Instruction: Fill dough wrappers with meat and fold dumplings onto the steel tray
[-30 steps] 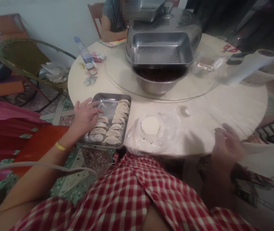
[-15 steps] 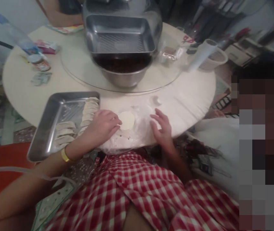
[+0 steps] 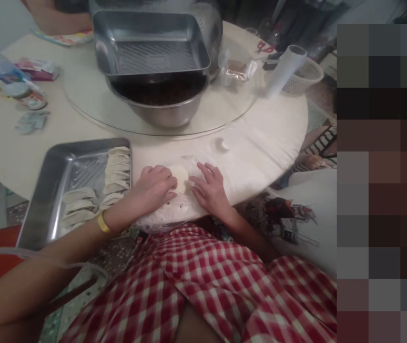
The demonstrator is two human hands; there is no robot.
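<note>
A round dumpling wrapper (image 3: 179,180) lies on the floured, plastic-covered table edge in front of me. My left hand (image 3: 157,186) is at its left side, fingers curled over the rim and pinching it. From the right, my right hand (image 3: 208,186) comes close to the wrapper's right rim, its fingers spread and holding nothing. A metal tray (image 3: 46,190) stands left of my left hand. Folded dumplings (image 3: 117,164) lie in it in two rows, partly hidden by my left forearm.
A metal bowl (image 3: 171,114) of dark filling sits on the glass turntable (image 3: 92,112), with a second metal tray (image 3: 153,59) resting on it. Beyond are a plastic-wrapped pack (image 3: 237,70), a roll (image 3: 286,71), a white basket (image 3: 305,78) and a jar (image 3: 26,95). A person sits at right.
My right hand has moved left, from apart on the table to beside the wrapper. My left hand has stayed at the wrapper's left rim. The view has shifted slightly right.
</note>
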